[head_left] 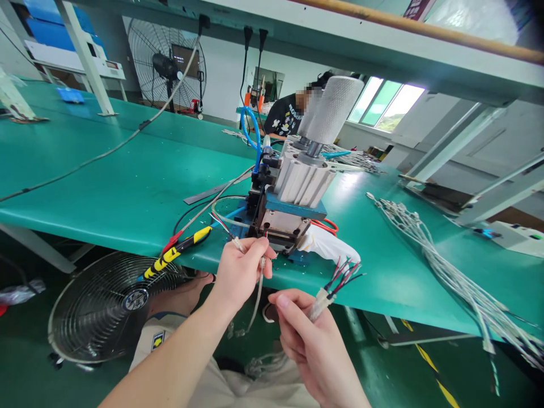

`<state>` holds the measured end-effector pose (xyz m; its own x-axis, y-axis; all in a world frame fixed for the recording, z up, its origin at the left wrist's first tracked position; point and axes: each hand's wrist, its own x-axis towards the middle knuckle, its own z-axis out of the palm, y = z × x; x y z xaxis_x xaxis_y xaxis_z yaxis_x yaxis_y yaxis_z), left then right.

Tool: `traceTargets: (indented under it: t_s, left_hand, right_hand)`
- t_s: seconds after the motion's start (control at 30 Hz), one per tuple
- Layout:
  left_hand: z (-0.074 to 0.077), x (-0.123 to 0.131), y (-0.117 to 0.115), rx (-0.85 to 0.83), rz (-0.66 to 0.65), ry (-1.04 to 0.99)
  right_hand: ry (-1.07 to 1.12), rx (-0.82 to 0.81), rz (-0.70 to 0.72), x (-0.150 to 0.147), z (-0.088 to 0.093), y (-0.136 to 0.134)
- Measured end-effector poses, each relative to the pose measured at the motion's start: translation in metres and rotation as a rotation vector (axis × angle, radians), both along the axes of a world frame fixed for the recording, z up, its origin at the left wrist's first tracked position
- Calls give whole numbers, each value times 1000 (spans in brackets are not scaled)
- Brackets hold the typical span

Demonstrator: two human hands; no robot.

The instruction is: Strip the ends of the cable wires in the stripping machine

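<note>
My left hand [244, 269] pinches a pale cable [257, 294] at the front of a small pneumatic machine [293, 195] on the green table's edge. The cable's tip by the machine's jaws is partly hidden by my fingers. Lower and to the right, my right hand [304, 334] is closed around a bundle of cables [322, 300]. Their split ends, with red, black and white wires, fan out above the hand toward the machine's right side. A white cloth or bag [331, 246] hangs from that side of the machine.
A long bundle of grey cables [433, 249] lies on the green table [140, 192] at the right. A yellow-black taped bar [176, 253] juts out at the front edge, above a floor fan [114, 306]. Beyond the machine sits a person [284, 116]. A shelf beam [382, 42] crosses overhead.
</note>
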<state>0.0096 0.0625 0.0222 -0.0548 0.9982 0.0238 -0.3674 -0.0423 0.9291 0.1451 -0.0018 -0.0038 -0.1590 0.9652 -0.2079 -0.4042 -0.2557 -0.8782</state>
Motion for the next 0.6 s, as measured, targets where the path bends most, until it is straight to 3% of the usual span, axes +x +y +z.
traceTargets:
  t_s: [0.37, 0.6]
  left_hand:
    - [0, 1, 1, 2, -1, -13]
    - [-1, 0, 0, 7, -12, -45]
  right_hand:
    - [9, 8, -15, 0, -10, -1]
    - [-5, -35, -11, -3, 3, 0]
